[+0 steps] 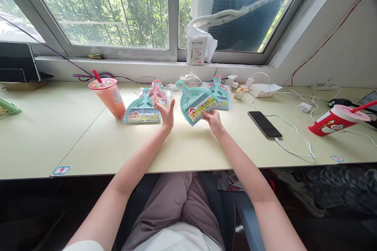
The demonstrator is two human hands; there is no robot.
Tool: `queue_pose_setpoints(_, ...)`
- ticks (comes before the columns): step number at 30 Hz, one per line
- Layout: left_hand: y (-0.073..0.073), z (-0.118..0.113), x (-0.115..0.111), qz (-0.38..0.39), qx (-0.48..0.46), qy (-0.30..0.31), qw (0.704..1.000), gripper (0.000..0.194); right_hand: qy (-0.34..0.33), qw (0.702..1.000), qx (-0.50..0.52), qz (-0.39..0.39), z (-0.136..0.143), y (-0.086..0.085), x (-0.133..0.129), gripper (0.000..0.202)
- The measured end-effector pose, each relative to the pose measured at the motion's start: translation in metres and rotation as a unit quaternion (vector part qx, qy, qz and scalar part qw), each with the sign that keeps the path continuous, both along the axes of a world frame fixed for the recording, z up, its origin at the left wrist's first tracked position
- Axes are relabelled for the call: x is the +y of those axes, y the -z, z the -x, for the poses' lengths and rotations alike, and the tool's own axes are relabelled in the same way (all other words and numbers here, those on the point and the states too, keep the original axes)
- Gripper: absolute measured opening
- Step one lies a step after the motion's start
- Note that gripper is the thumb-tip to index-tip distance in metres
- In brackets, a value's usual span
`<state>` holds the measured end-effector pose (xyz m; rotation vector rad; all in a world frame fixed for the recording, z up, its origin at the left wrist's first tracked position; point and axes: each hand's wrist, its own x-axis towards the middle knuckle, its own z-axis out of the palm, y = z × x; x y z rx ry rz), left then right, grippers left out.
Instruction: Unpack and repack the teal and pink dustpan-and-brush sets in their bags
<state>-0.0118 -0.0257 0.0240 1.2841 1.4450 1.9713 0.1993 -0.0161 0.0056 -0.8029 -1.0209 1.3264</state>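
My right hand [214,120] grips a teal mini dustpan and brush set [193,100] by its lower right edge, holding it tilted above the table. The set has clear wrapping and a yellow printed label. My left hand [165,111] is raised to its left, fingers spread, holding nothing. Just behind that hand lie another wrapped teal dustpan set [143,108] and a pink dustpan set [157,90], partly hidden by it. Behind the held set, one more teal dustpan set [221,94] rests on the table, partly covered, with a bit of pink behind it.
A clear cup of pink drink [108,100] stands at left, a red cup [335,121] at right. A phone [265,124] lies on the pale table [188,149] with its charging cable. Cords run along the sill, which holds a white box [196,51] and a screwdriver [96,56].
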Motion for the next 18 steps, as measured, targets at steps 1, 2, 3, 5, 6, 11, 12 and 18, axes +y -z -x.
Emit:
queue_pose_setpoints(1, 0.0, 0.004, 0.005, 0.017, -0.086, 0.075, 0.993, 0.075, 0.0, 1.0, 0.003, -0.002, 0.001, 0.0, 0.0, 0.047)
queue_pose_setpoints(2, 0.0, 0.007, 0.009, 0.042, -0.16, 0.162, 0.973, 0.073, -0.002, 1.0, 0.006, -0.003, 0.001, 0.001, 0.0, 0.048)
queue_pose_setpoints(3, 0.0, 0.01, 0.013, 0.07, -0.214, 0.245, 0.943, 0.07, -0.006, 1.0, 0.007, -0.004, 0.002, 0.001, 0.0, 0.048)
queue_pose_setpoints(5, 0.004, 0.01, 0.016, 0.11, -0.259, 0.36, 0.89, 0.062, -0.017, 1.0, 0.003, -0.003, 0.004, 0.003, 0.001, 0.049)
queue_pose_setpoints(6, 0.007, 0.007, 0.016, 0.117, -0.258, 0.39, 0.876, 0.058, -0.02, 1.0, -0.001, -0.002, 0.005, 0.003, 0.001, 0.048)
queue_pose_setpoints(11, 0.021, -0.02, -0.001, 0.159, -0.216, 0.449, 0.853, 0.054, -0.008, 1.0, -0.006, 0.007, 0.005, 0.005, 0.001, 0.045)
queue_pose_setpoints(12, 0.022, -0.024, -0.004, 0.173, -0.205, 0.458, 0.848, 0.056, 0.0, 1.0, -0.003, 0.01, 0.004, 0.005, 0.001, 0.044)
queue_pose_setpoints(18, 0.02, -0.023, -0.006, 0.207, -0.137, 0.472, 0.846, 0.064, 0.029, 0.999, 0.014, 0.018, 0.007, 0.003, -0.002, 0.037)
